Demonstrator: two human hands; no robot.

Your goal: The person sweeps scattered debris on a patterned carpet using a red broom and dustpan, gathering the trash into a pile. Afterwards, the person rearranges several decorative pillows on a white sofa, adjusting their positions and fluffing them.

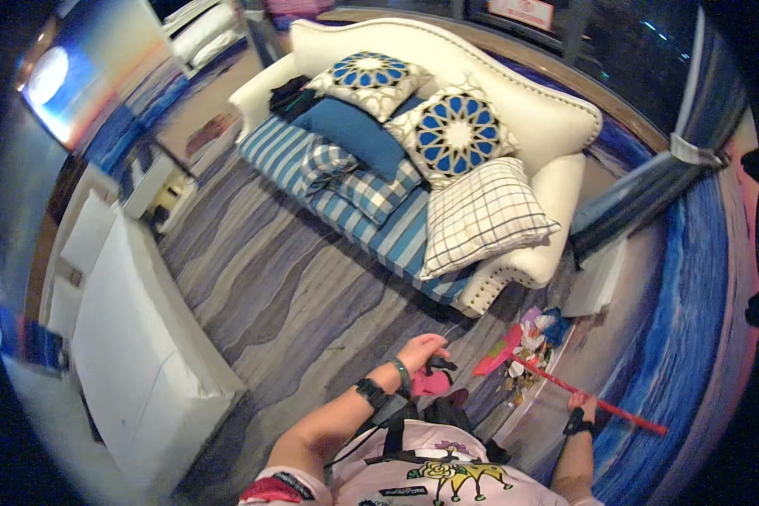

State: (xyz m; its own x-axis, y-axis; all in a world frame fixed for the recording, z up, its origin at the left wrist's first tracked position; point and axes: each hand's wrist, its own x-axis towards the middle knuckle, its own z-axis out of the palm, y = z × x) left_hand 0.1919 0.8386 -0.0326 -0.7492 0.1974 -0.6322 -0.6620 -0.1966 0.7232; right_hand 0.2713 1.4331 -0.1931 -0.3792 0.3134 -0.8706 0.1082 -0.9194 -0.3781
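Observation:
My right hand (583, 402) is closed around a red stick handle (626, 417). From that hand the handle slants up and left to a heap of litter (532, 341), with paper scraps, dry brown bits and a blue crumpled piece. A flat pink, red and green piece (498, 355) lies at the heap's left side; whether it joins the handle is unclear. My left hand (422, 354) is out in front of my body, fingers bent, above a pink and black object (432, 381). Whether it grips any of that object cannot be told.
A cream sofa (566, 190) with a striped seat, several cushions (487, 215) and dark cloth stands ahead. At left is a white-covered bed or mattress (145, 341). Right of the sofa hangs a tied dark curtain (645, 190). Wavy-patterned carpet (272, 272) covers the floor between bed and sofa.

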